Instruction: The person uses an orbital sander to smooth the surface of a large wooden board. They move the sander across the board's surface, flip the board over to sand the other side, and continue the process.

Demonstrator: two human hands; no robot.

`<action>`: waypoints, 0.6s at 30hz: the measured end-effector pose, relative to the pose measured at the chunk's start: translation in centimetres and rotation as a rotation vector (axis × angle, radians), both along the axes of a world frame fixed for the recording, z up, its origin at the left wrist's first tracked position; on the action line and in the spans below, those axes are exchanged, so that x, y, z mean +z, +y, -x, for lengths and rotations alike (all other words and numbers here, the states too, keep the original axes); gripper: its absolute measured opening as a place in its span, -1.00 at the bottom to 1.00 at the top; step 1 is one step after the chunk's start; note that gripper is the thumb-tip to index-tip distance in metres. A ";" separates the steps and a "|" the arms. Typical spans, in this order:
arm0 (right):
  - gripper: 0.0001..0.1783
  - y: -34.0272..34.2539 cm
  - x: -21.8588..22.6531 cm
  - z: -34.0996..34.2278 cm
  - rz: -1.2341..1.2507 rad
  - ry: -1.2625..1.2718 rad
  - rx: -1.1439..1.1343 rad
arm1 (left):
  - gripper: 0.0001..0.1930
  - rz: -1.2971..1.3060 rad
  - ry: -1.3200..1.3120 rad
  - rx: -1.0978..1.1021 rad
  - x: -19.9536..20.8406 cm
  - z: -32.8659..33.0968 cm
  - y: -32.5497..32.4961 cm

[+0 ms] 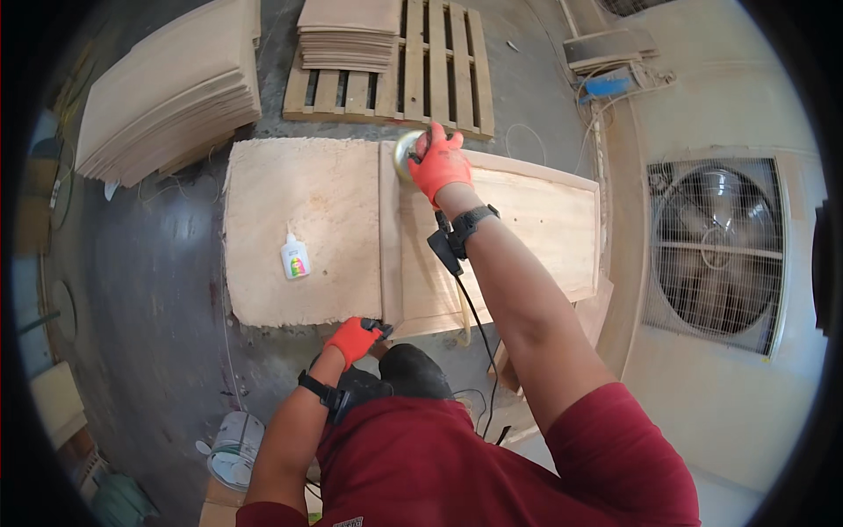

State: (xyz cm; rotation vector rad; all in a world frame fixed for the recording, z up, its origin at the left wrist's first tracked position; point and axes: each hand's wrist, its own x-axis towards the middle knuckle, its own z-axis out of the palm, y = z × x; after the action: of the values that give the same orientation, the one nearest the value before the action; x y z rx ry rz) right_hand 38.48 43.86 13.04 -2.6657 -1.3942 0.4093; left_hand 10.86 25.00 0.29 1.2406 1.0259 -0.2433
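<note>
My right hand (pixel 439 164), in a red glove, is closed over a round sander (pixel 406 156) with a pale yellowish rim. The sander sits at the far end of a raised wooden strip, at the far edge of the framed wooden panel (pixel 518 230). Down at the near edge, my left hand (pixel 354 340), gloved in red with dark fingertips, has its fingers curled against the panel's near corner; they are partly hidden. A rough-edged wooden sheet (pixel 303 193) lies left of the strip. On it rests a white glue bottle (pixel 296 257).
Stacked thin wooden sheets (pixel 167 97) stand far left, with another stack (pixel 347 35) on a slatted pallet (pixel 430 70). A caged fan (pixel 716 255) is at right. A bucket (pixel 235 448) stands near left. A pale hose (pixel 464 316) hangs at the panel's near edge.
</note>
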 end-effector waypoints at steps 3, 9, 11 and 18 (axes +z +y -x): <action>-0.12 -1.6 -0.2 -3.6 0.020 -0.007 -0.069 | -0.73 0.019 0.033 -0.001 0.4 0.0 0.1; -0.12 -4.4 -0.3 -9.4 -0.008 -0.033 -0.147 | -0.68 0.026 0.096 0.056 1.2 -0.4 0.2; -0.15 -4.6 -0.5 -10.5 -0.012 -0.031 -0.152 | -0.68 0.047 0.069 -0.013 1.8 -0.4 0.6; -0.22 -6.3 -0.1 -17.2 -0.031 0.000 -0.179 | -0.70 -0.070 -0.006 -0.039 0.2 0.2 0.0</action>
State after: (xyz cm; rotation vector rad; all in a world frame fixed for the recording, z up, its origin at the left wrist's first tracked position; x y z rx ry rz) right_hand 55.70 37.56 12.96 -2.7350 -1.1384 0.3657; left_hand 10.62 24.97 0.53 1.3247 1.0131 -0.2361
